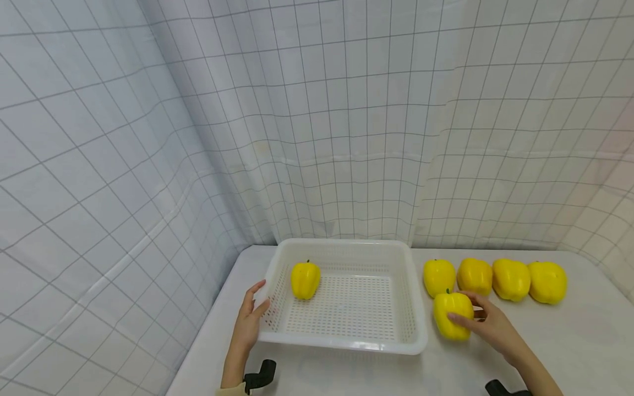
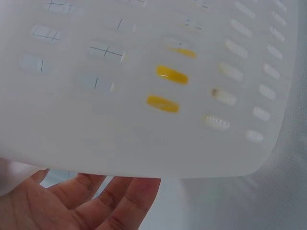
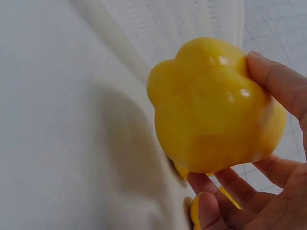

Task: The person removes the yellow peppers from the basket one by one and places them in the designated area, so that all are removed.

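Right hand (image 1: 487,324): grips yellow pepper (image 1: 452,315) on the table (image 1: 569,341), just right of basket.
Left hand (image 1: 250,318): fingers straight, touching basket (image 1: 346,344) left wall.
Basket: holds one pepper (image 1: 305,279).
Row (image 1: 495,278): four peppers behind.

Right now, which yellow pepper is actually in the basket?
The lone yellow pepper at the back-left of the white basket. The right hand grips another; the remaining four sit in a row on the table.

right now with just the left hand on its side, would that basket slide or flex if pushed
The basket probably slides easily: it looks like thin, smooth plastic on a smooth table. Likely light, with one pepper inside. Its perforated walls may flex slightly where the left hand touches them.
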{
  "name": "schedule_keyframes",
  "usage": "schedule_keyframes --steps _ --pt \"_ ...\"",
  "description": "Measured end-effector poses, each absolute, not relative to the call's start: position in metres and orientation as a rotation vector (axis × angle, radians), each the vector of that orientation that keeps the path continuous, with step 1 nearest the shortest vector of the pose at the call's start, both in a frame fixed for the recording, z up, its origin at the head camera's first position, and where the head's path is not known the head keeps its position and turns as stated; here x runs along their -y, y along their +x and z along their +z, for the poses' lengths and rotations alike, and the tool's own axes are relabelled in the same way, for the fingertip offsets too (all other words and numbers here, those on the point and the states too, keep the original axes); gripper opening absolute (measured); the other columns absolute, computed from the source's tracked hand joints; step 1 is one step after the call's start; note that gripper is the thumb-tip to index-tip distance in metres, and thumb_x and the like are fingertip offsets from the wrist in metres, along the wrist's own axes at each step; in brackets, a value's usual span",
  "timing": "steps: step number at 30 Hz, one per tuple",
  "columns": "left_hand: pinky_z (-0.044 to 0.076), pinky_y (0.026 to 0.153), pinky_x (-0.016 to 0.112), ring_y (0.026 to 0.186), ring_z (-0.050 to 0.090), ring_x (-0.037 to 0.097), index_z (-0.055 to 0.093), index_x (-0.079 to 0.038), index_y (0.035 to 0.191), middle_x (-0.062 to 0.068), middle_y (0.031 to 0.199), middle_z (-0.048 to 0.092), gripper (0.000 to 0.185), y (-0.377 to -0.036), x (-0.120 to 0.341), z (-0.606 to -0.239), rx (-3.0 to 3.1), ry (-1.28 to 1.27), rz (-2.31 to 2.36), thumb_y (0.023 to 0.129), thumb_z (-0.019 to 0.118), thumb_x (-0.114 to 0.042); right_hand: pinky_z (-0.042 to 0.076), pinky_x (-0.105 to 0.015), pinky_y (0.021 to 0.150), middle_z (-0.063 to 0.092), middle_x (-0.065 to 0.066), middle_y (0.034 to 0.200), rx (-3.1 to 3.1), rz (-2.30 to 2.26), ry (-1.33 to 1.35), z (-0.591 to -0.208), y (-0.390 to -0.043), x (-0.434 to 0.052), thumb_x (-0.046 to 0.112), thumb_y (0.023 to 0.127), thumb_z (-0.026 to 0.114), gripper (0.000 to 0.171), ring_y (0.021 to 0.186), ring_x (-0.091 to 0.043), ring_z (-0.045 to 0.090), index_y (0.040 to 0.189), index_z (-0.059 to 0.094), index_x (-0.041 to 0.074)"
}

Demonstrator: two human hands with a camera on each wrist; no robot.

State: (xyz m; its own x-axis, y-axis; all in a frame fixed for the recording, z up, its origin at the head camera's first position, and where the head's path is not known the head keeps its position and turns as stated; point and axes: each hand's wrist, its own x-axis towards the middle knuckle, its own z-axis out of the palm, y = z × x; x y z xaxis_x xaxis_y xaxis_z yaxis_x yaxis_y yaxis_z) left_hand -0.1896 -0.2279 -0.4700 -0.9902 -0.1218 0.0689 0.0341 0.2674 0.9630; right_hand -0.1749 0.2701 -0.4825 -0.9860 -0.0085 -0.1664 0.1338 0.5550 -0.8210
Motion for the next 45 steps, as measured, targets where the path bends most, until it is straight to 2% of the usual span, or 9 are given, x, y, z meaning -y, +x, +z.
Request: schedule_keyframes --steps 6,14,30,34,45 --pt "0.028 0.098 0.053 0.121 0.039 0.038 0.036 -0.01 0.144 0.019 0.147 0.031 0.047 -0.188 0.228 -0.469 2.382 0.062 -1.826 0.098 0.048 -0.009 0.047 -0.04 0.075 0.038 -0.024 0.138 -2.605 -1.368 0.127 -0.489 -0.173 -0.275 0.049 0.083 0.068 0.083 0.107 -0.033 0.048 0.144 0.032 0.004" --pt "0.033 0.094 0.047 0.114 0.045 0.034 0.035 -0.009 0.144 0.021 0.144 0.035 0.047 -0.186 0.227 -0.467 2.381 0.038 -1.827 0.099 0.047 -0.01 0.047 -0.04 0.074 0.039 -0.024 0.137 -2.57 -1.336 0.184 -0.495 -0.174 -0.276 0.055 0.081 0.067 0.087 0.108 -0.033 0.048 0.144 0.032 0.007" --pt "0.038 0.089 0.039 0.108 0.049 0.031 0.037 -0.011 0.143 0.02 0.139 0.041 0.046 -0.186 0.227 -0.468 2.391 0.059 -1.807 0.098 0.048 -0.011 0.043 -0.05 0.083 0.035 -0.026 0.14 -2.539 -1.378 0.159 -0.499 -0.174 -0.274 0.054 0.084 0.063 0.087 0.118 -0.039 0.041 0.146 0.026 0.005" --pt "0.039 0.088 0.039 0.107 0.05 0.031 0.038 -0.013 0.143 0.018 0.138 0.043 0.046 -0.186 0.226 -0.467 2.387 0.075 -1.827 0.098 0.048 -0.011 0.042 -0.053 0.086 0.033 -0.027 0.141 -2.547 -1.382 0.139 -0.501 -0.174 -0.272 0.052 0.087 0.061 0.086 0.119 -0.041 0.041 0.146 0.023 0.004" --pt "0.038 0.089 0.042 0.109 0.048 0.033 0.034 -0.01 0.145 0.022 0.141 0.039 0.048 -0.186 0.227 -0.468 2.389 0.071 -1.84 0.099 0.047 -0.01 0.04 -0.056 0.088 0.029 -0.033 0.139 -2.573 -1.374 0.134 -0.497 -0.172 -0.269 0.052 0.088 0.06 0.088 0.12 -0.045 0.038 0.147 0.017 0.002"
